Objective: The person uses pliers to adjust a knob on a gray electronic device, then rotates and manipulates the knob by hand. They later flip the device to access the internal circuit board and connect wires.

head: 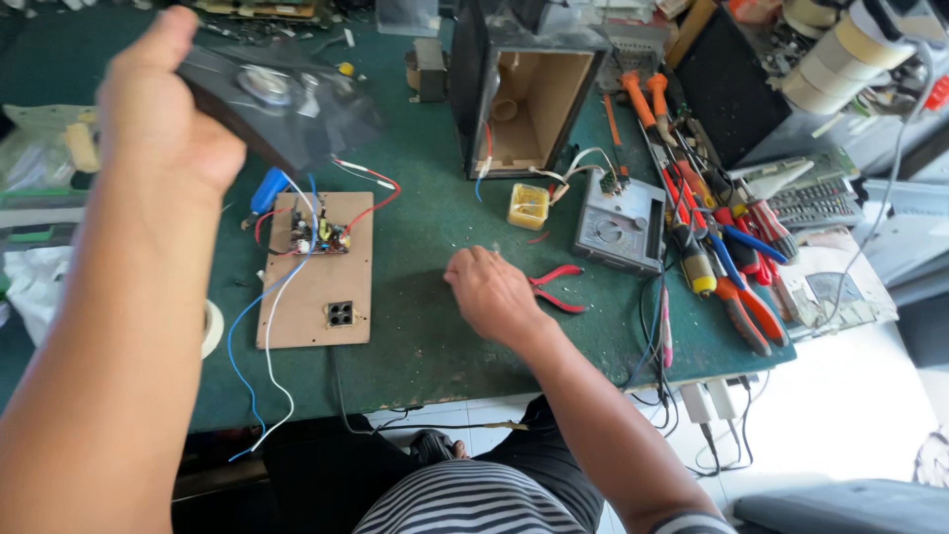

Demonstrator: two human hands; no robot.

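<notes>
The left hand (pixel 163 119) is up high over the back left of the green table (pixel 425 227), fingers closed on a dark panel with a round speaker (pixel 272 99). The right hand (pixel 491 292) rests near the front edge, fingers curled together, just beside the red cutters (pixel 556 287). A brown board with wires (pixel 318 267) lies flat near the front left

grey multimeter (pixel 620 220) with dial, face up right of centre on green mat. crumpled clear plastic bag (pixel 44 148) at left edge. pale printed paper sheet (pixel 835 287) at right, beside tools.
</notes>
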